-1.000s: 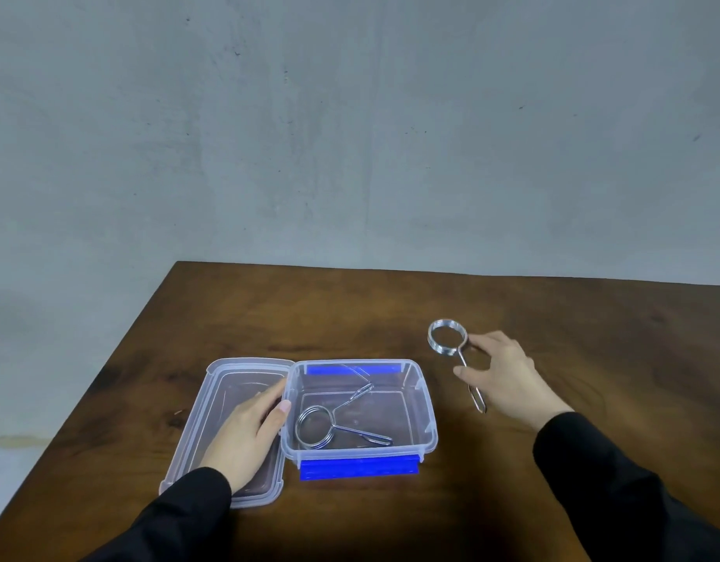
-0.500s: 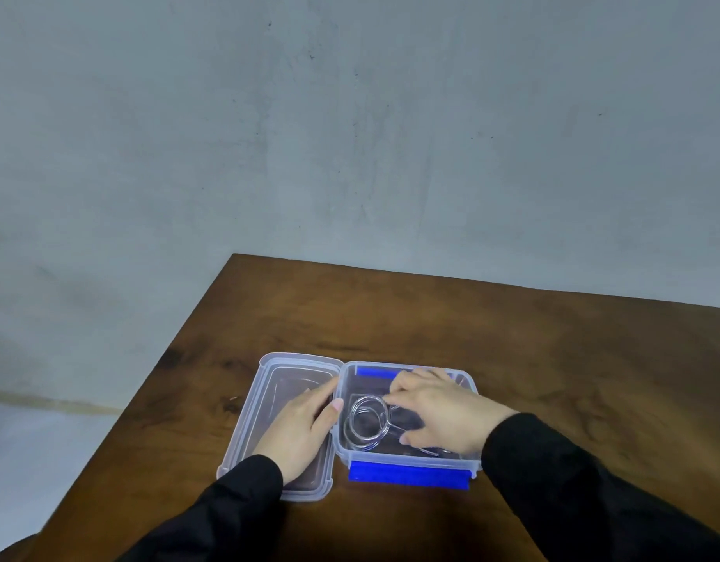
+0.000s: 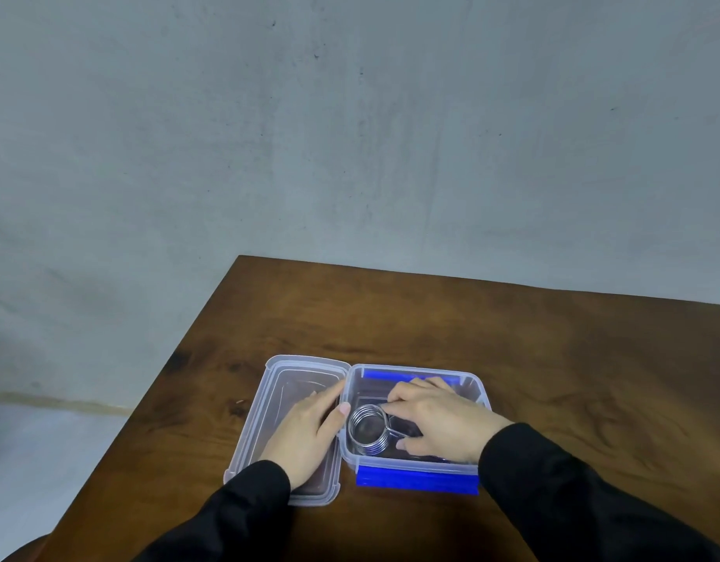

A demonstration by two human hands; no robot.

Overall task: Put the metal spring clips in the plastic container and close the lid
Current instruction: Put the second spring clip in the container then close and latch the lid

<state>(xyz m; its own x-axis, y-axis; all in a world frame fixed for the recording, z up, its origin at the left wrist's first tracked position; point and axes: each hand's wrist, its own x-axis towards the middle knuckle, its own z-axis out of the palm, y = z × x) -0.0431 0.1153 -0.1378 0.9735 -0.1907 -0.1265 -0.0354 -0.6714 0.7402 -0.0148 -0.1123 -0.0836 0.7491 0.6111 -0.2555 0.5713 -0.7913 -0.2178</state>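
A clear plastic container (image 3: 478,389) with blue latches stands open on the wooden table. Its clear lid (image 3: 277,383) lies flat to the left of it. Inside the container, metal spring clips (image 3: 368,429) are stacked, coils on top of each other. My right hand (image 3: 435,419) reaches into the container and its fingers hold the handles of the upper clip. My left hand (image 3: 309,427) rests flat on the lid, thumb against the container's left wall.
The brown wooden table (image 3: 553,358) ends at a left edge (image 3: 180,358) near the lid, with a grey floor beyond. A grey wall rises behind the table's far edge.
My right hand carried the second clip from the table into the container, on top of the first. My view shifted left. My left hand stayed on the lid.
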